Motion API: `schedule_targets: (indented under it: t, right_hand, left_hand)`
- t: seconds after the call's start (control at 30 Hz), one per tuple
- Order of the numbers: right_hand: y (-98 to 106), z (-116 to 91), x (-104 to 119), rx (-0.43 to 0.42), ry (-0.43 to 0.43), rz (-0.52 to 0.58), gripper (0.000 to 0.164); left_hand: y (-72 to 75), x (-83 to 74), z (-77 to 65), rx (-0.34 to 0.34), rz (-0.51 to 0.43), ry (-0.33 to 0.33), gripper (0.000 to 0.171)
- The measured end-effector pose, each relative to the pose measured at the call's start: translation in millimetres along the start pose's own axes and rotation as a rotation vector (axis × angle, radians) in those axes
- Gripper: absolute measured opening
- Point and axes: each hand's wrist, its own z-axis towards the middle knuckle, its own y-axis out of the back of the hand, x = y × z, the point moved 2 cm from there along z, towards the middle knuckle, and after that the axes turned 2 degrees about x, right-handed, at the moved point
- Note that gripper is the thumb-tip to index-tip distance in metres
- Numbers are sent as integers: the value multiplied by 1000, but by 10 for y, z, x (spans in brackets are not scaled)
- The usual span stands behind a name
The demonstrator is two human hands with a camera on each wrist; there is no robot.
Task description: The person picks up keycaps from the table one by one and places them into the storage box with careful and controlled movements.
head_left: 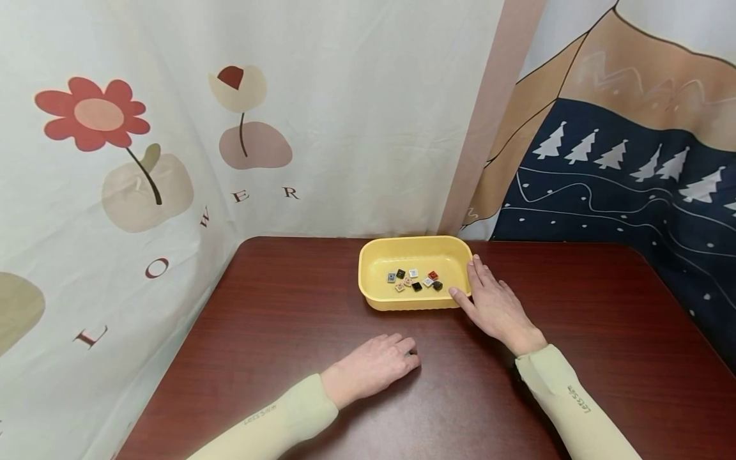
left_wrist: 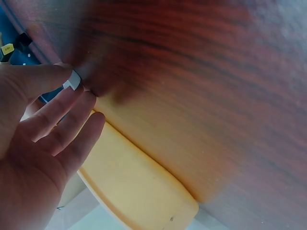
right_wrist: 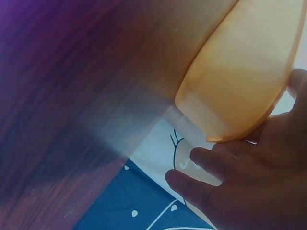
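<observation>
A yellow plastic basin [head_left: 416, 304] stands near the table's far edge, with several small square pieces resembling keycaps [head_left: 413, 273], white, black, grey, pinkish and red, on its floor. My right hand [head_left: 499, 306] holds the basin's right front corner, thumb over the rim and fingers along the outer side. In front of the basin, my left hand [head_left: 374, 365] is low over the table. The left wrist view shows a small pale keycap-like piece [left_wrist: 72, 80] pinched between its thumb and index fingertip. The other left fingers are spread loosely, holding nothing.
The dark red-brown wooden table [head_left: 287, 287] reaches to a pale printed curtain [head_left: 368, 128] behind and a navy one [head_left: 604, 185] at right. In the left wrist view, small black and yellow items [left_wrist: 7, 50] show at the upper left edge.
</observation>
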Motion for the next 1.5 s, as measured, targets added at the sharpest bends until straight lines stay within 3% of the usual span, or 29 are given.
schedule_targets:
  t: [0.53,0.8,1.17,1.33,1.5]
  right_hand:
    - [-4,8,-12,-8,7,-1,95]
    - [-5,17,-19,-17,8,-6,94]
    - [-8,13,-18,-14,8,-8,91]
    - [-7,10,-20,-14,8,-6,91]
    - [-6,5,-18,-16,10,-7,89]
  left_hand:
    - [19,12,-22,-37,-16,-14,8]
    - [70,57,-35,-44,24,-14,10]
    - [149,203,-42,-62,-94,62,17]
    - [184,282,-48,-122,-174,105,21]
    - [205,351,-67,-240,-238,130,19]
